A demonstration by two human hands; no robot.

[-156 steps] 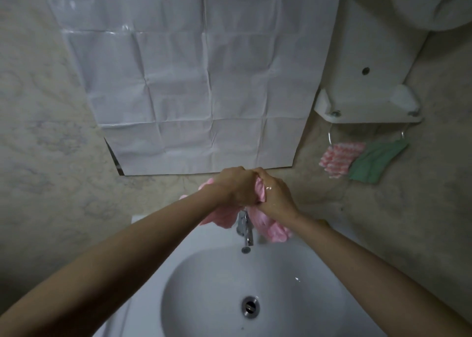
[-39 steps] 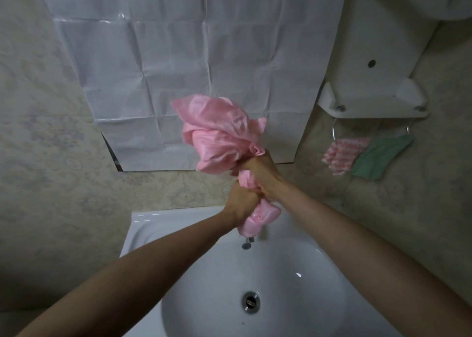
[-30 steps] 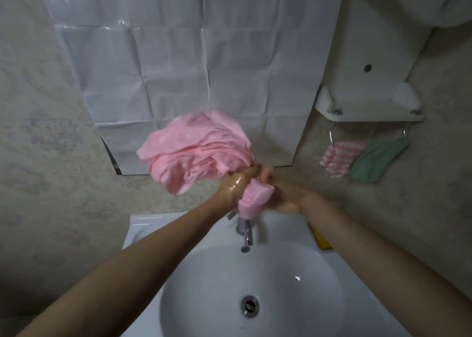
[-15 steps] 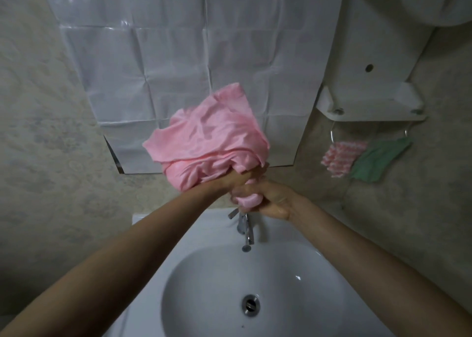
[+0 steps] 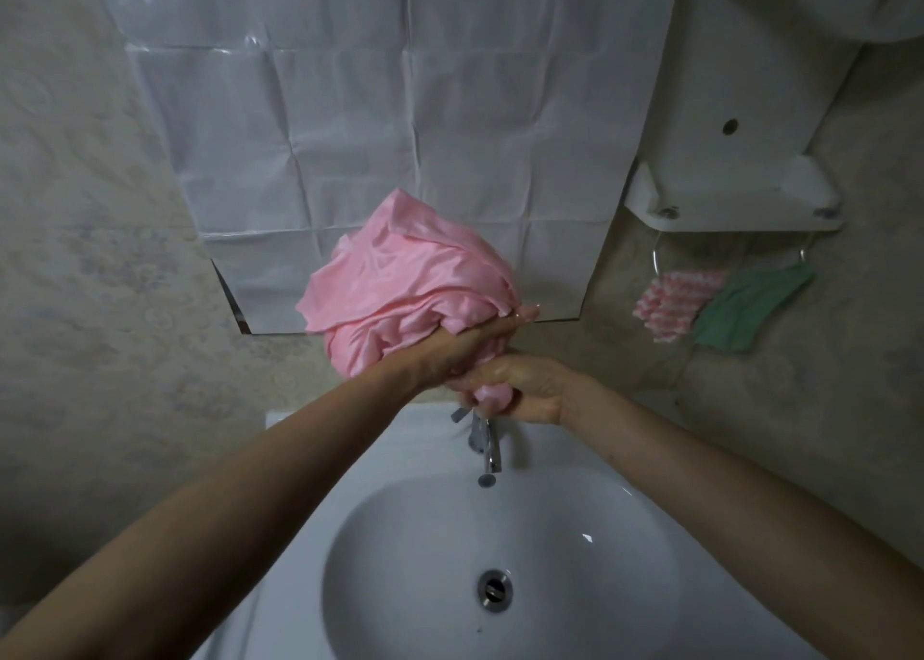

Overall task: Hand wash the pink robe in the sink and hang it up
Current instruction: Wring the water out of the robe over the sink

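The pink robe (image 5: 400, 294) is bunched into a wet bundle held in the air above the tap (image 5: 484, 439), behind the white sink (image 5: 410, 549). My left hand (image 5: 465, 349) grips the bundle's narrow neck just under the big loose part. Directly below it, my right hand (image 5: 520, 389) grips the twisted lower end, whose pink tip shows between the fingers. The two hands touch each other. The sink basin holds no cloth, and its drain (image 5: 494, 590) is open.
A creased white sheet (image 5: 400, 109) covers the mirror on the wall behind. At the right, a white shelf unit (image 5: 735, 194) has a pink striped cloth (image 5: 670, 304) and a green cloth (image 5: 750, 309) hanging below it. Marbled wall surrounds the sink.
Over the last second the loose bundle swung from the left back up above my left hand. My right hand, open a second ago, has closed round the robe's lower end under my left hand.
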